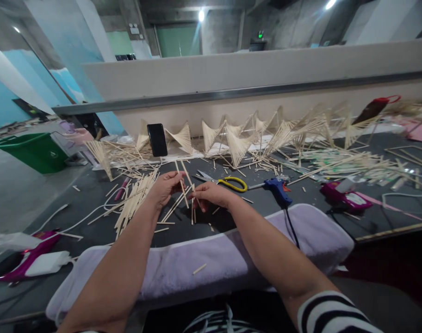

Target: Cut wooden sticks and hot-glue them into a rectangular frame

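Observation:
My left hand (168, 187) is closed in a pinch on a thin wooden stick (184, 193), which slants down between the two hands. Close beside it, my right hand (211, 194) pinches a second thin stick (188, 173) of the same kind. Both sticks are held above the dark tabletop; whether they touch each other I cannot tell. Below the fingers lie several loose sticks (174, 206). Just beyond my right hand rest yellow-handled scissors (233, 183), their blades pointing left. A blue glue gun (279, 190) lies farther right, nozzle toward the scissors.
Twisted stick structures (237, 143) line the back of the table, near an upright phone (157, 139). Stick piles lie left (136, 199) and right (350, 164). A lilac plush cushion (197, 263) covers the front edge. Purple power strips (348, 196) and cables sit at both sides.

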The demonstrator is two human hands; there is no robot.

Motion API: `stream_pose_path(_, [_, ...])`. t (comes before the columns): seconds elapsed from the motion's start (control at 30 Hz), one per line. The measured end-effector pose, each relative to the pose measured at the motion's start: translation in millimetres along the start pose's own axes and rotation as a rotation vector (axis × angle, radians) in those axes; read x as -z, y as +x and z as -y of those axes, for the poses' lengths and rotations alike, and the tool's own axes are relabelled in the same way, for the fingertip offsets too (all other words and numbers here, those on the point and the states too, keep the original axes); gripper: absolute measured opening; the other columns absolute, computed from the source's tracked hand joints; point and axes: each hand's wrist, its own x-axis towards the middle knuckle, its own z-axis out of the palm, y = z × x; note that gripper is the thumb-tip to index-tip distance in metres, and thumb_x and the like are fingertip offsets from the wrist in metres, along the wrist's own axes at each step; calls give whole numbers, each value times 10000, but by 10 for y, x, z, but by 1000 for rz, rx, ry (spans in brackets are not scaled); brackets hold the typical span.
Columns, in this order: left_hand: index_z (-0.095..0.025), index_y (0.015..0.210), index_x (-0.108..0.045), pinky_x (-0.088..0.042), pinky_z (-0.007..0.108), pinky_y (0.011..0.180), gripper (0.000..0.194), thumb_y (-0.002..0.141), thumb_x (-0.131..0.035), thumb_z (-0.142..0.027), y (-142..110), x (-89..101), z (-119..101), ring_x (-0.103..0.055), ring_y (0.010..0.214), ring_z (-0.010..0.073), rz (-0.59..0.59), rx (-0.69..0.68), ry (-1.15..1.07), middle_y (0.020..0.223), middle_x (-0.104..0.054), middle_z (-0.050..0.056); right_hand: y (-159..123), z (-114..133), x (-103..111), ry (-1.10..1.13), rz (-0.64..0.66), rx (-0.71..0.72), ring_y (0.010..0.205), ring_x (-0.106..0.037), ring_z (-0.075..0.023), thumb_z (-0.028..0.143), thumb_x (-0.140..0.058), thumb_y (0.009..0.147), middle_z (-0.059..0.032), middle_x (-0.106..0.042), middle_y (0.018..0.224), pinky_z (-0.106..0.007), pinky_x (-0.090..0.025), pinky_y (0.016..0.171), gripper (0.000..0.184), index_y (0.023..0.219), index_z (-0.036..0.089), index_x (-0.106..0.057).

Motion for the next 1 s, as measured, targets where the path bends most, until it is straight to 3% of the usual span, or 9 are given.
stream_pose_path(0.13, [-141,981,-594,-455,202,469,314,699,-635,-274,2,148,-72,-557,494,95,-77,40,33,617,-552,-15,-76,29,204,-123,-174,-76,351,-480,-83,309,-538,781,-10,-627,565,-186,-351,361,336,1061,125,-561])
stream_pose_path(0.23, [-158,1066,-551,-393,173,381,382,699,-616,-244,24,220,-19,-527,429,84,-69,66,122,616,-549,-19,-101,25,309,-268,-237,-201,321,-461,-105,181,-532,735,13,-612,500,-196,-338,341,468,1194,153,-450])
stream_pose_path(0.33, [-155,1079,-538,-371,167,363,406,683,-605,-219,60,193,88,-509,412,76,-20,89,142,619,-552,-20,-104,17,304,-352,-158,-266,357,-510,-130,143,-506,708,7,-626,518,-211,-369,361,456,1159,181,-455])
stream_pose_path(0.5, [-150,1022,-561,-254,135,315,360,665,-590,-190,84,79,184,-426,365,40,-10,82,168,592,-536,-31,-166,69,221,-506,98,-374,356,-522,-138,236,-492,736,0,-597,468,-241,-410,401,129,813,164,-566])
stream_pose_path(0.6, [-154,987,-574,-234,133,314,322,671,-585,-215,75,35,216,-421,364,41,-4,89,206,586,-532,-29,-221,115,226,-535,115,-380,342,-490,-104,364,-494,770,4,-591,464,-211,-381,402,213,740,167,-567])
stream_pose_path(0.7, [-160,975,-591,-249,140,326,316,668,-582,-235,75,10,271,-426,372,52,21,81,260,572,-522,-31,-218,122,276,-584,-10,-265,354,-470,-89,432,-484,785,1,-598,487,-202,-352,416,286,732,176,-599])
stream_pose_path(0.8, [-158,978,-600,-251,151,332,329,663,-575,-249,104,13,335,-413,367,57,5,87,338,569,-517,-30,-156,82,337,-814,-321,-133,490,-538,-123,377,-469,803,-37,-632,571,-223,-369,497,282,711,172,-641])
stream_pose_path(0.9, [-156,992,-599,-265,167,343,351,665,-573,-279,137,28,367,-419,376,68,-7,68,395,588,-530,-21,-92,38,337,-1042,-603,-88,741,-595,-177,302,-455,801,-89,-676,817,-244,-381,604,251,808,178,-673])
stream_pose_path(1.0, [-162,984,-607,-294,180,369,356,674,-585,-335,139,16,343,-433,397,74,-8,-2,452,644,-579,-1,-58,28,243,-1110,-537,-4,817,-592,-181,308,-422,809,-64,-672,906,-245,-380,633,272,893,228,-669])
